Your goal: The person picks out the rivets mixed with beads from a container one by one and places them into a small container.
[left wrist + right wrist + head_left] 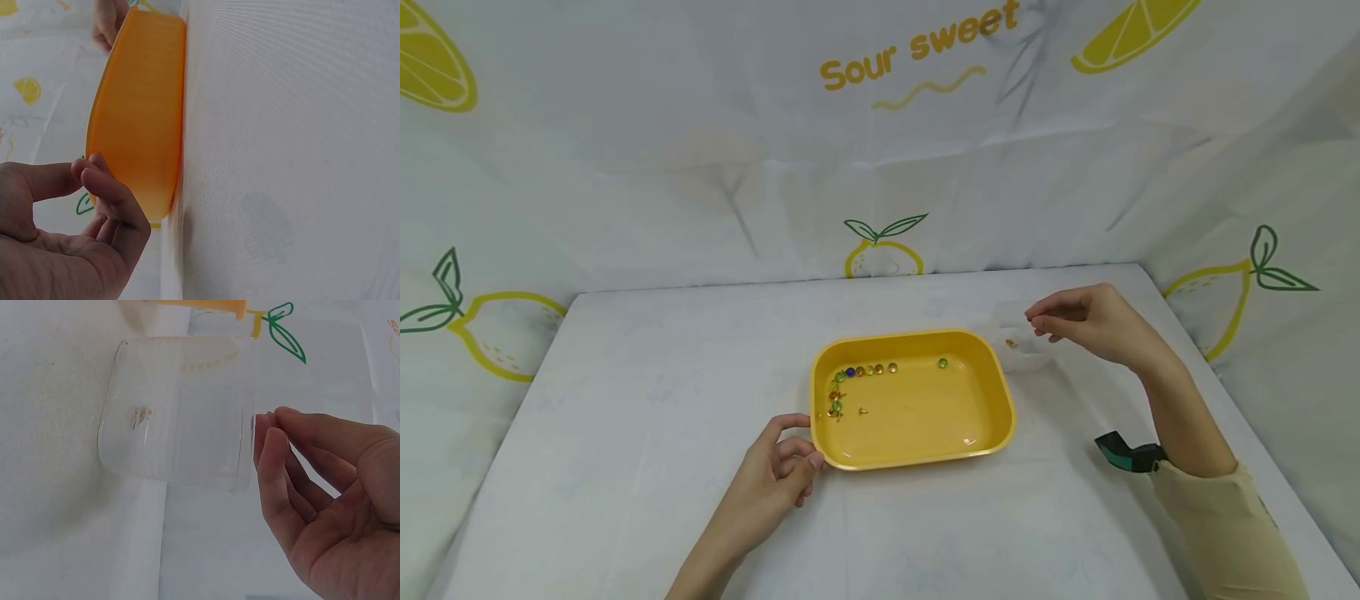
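Note:
At the near left corner of a yellow tray (917,433), my left hand (778,475) holds the rim between thumb and fingers; the left wrist view shows the fingertips at the rim of its wall (140,112). Over a clear plastic cup (1028,362), my right hand (1093,325) pinches a tiny dark piece (1028,315), mostly hidden by the fingertips. The cup stands right of the tray with a few small brass-coloured bits (141,417) at its bottom. Glass marbles (879,368) and small brass tacks (862,411) lie in the tray, mostly along its left side and far left edge.
One green marble (942,363) sits apart near the tray's far right. A white cloth (647,400) covers the table, and lemon-printed curtains (880,192) hang behind and at both sides. A black and green strap (1127,454) is on my right forearm.

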Demonstrator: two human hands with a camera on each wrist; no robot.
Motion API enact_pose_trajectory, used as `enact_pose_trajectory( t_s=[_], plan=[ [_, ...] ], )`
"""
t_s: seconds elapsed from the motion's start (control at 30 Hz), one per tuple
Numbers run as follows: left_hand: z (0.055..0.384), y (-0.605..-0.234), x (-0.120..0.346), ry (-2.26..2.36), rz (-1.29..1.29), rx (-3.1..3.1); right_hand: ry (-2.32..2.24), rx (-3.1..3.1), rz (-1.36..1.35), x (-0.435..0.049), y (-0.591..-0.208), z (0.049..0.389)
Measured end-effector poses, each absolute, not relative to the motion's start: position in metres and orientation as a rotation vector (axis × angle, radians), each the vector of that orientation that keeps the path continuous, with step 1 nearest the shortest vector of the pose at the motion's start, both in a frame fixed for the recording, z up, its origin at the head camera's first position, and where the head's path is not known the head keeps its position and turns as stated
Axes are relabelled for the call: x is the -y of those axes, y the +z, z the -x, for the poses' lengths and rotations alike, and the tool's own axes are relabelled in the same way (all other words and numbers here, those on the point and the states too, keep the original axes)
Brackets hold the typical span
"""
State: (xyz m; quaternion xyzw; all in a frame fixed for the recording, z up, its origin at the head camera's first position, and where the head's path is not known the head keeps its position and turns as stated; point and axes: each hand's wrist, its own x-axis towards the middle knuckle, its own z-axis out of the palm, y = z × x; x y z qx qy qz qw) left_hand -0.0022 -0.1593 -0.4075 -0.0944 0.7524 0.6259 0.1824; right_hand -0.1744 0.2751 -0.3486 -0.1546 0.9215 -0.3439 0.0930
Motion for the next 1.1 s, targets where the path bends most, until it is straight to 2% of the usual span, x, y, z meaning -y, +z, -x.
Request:
enact_pose_trajectory(
  t_s=[1.1],
  plan=[
    [0.002,-0.408,0.159,1.769,0.27,-2.12,-1.082,-2.714,0.5,-0.265,-0.343,0.169]
  ],
)
